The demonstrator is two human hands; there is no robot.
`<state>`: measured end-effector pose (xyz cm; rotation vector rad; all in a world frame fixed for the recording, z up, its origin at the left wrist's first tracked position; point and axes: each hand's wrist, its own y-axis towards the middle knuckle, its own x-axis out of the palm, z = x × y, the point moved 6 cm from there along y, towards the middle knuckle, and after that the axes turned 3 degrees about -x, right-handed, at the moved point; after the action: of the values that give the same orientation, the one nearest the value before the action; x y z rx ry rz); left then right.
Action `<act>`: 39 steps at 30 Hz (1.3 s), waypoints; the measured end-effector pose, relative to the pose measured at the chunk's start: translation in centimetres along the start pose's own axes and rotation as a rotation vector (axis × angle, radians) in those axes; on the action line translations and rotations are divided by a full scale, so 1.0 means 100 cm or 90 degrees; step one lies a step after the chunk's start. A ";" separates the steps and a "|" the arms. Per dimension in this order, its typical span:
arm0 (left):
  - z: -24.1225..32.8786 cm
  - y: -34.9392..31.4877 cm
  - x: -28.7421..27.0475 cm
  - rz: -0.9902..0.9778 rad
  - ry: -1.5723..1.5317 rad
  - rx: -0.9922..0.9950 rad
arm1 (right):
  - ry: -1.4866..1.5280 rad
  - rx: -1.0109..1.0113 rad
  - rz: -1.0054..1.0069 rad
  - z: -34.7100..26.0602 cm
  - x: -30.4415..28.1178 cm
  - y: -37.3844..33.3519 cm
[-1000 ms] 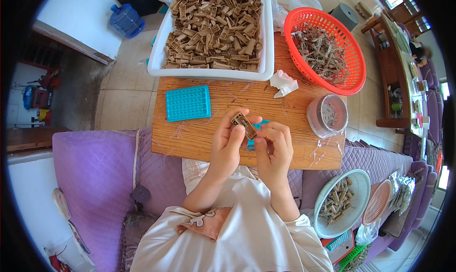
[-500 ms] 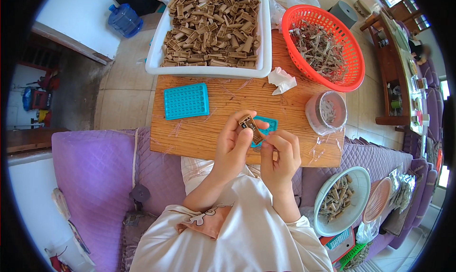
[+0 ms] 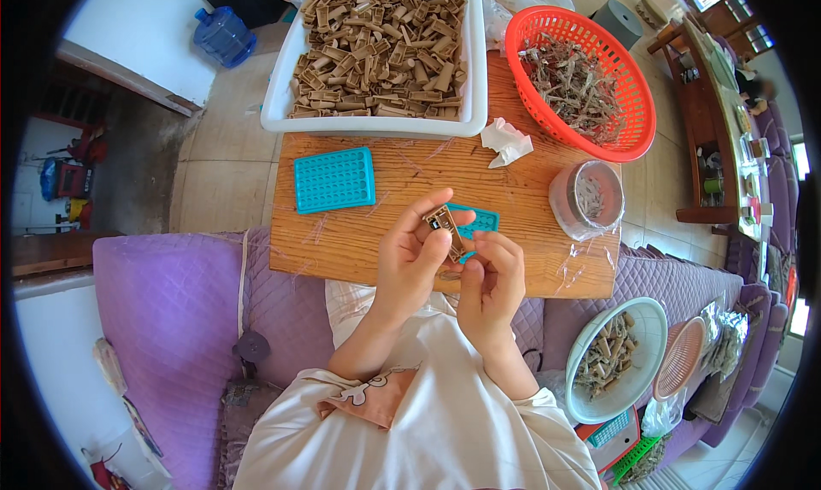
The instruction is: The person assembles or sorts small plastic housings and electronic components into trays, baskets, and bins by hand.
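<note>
My left hand [image 3: 409, 263] holds a small brown plastic casing [image 3: 441, 220] between thumb and fingers, its hollow inner side facing up. Small parts sit inside the casing, with a dark and whitish bit near its upper end; they are too small to name. My right hand [image 3: 493, 289] is closed in a pinch beside the casing's lower end. Whatever its fingertips hold is too small to make out. Beneath and behind the hands lies a turquoise tray with small hollows [image 3: 481, 222], partly covered by them.
On the wooden table [image 3: 402, 178] are another turquoise tray [image 3: 334, 180], a crumpled tissue [image 3: 506, 142] and a clear tub [image 3: 587, 201]. A white bin of brown casings [image 3: 376, 126] and a red basket [image 3: 643, 114] stand at the far side. A pale green basin [image 3: 652, 340] sits at right.
My right hand has moved slightly left and down, its fingertips closer to the casing's lower end. The casing in my left hand has shifted a little left and tilted.
</note>
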<state>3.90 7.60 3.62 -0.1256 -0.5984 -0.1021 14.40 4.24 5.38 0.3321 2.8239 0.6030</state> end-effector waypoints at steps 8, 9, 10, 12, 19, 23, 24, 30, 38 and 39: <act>-0.003 -0.002 -0.002 -0.019 -0.111 -0.027 | -0.026 -0.041 0.000 -0.001 0.000 0.003; -0.004 -0.002 -0.001 -0.019 -0.183 -0.044 | 0.019 0.015 -0.015 0.003 0.002 0.003; -0.004 -0.001 -0.002 -0.020 -0.183 -0.046 | 0.018 0.015 -0.014 0.003 0.001 0.004; -0.011 0.002 -0.008 0.038 -0.241 -0.131 | 0.008 0.028 -0.086 0.007 0.006 0.009; -0.024 0.007 -0.013 -0.054 -0.456 -0.240 | 0.043 0.111 -0.181 0.016 0.008 0.020; -0.017 0.009 -0.011 -0.029 -0.333 -0.162 | 0.184 0.218 -0.133 0.034 0.007 0.021; -0.015 0.010 -0.012 -0.008 -0.234 -0.115 | 0.267 0.219 -0.086 0.036 0.006 0.022; -0.012 0.004 -0.011 0.020 0.022 -0.001 | 0.179 0.202 -0.154 0.039 0.016 0.027; -0.022 0.009 -0.030 0.043 0.265 -0.011 | 0.093 0.305 -0.232 0.066 0.037 0.032; -0.022 0.010 -0.034 0.047 0.245 0.005 | 0.094 0.304 -0.256 0.069 0.040 0.030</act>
<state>2.47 8.45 -0.24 -0.1163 -0.2098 -0.0504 12.99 10.58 -0.21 -0.2138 3.0209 -0.1396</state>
